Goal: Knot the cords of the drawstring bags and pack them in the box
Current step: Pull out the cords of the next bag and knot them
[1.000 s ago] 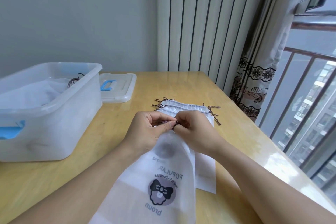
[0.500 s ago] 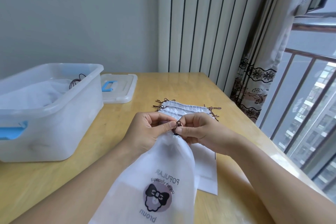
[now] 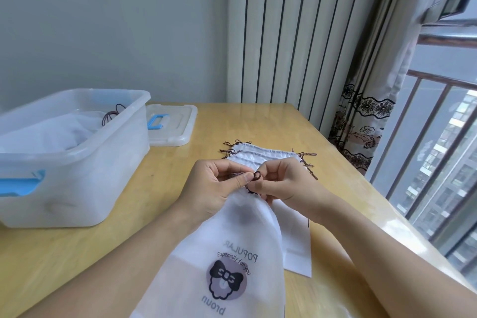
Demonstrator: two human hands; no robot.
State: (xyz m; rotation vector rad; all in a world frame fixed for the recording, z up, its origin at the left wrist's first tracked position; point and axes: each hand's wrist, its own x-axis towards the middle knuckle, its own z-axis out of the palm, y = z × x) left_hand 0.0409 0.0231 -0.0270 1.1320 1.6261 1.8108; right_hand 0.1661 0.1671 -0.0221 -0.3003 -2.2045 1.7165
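A white drawstring bag (image 3: 227,248) with a bow print hangs gathered at its neck over the table's middle. My left hand (image 3: 219,188) pinches the bag's brown cord (image 3: 256,177) at the neck. My right hand (image 3: 286,183) pinches the same cord, which forms a small loop between the two thumbs. A stack of flat white bags (image 3: 260,153) with brown cords at both ends lies on the table just beyond my hands. The clear plastic box (image 3: 98,162) stands at the left with white bags (image 3: 64,131) and a coil of cord inside.
The box's lid (image 3: 173,124) with a blue handle lies flat behind the box. The wooden table (image 3: 77,253) ends at the right near a curtain (image 3: 366,121) and window railing. A radiator (image 3: 284,33) stands against the back wall.
My right hand has drawn back a little to the right, and a small loop of cord now shows between the hands. The bag's neck is lifted slightly higher.
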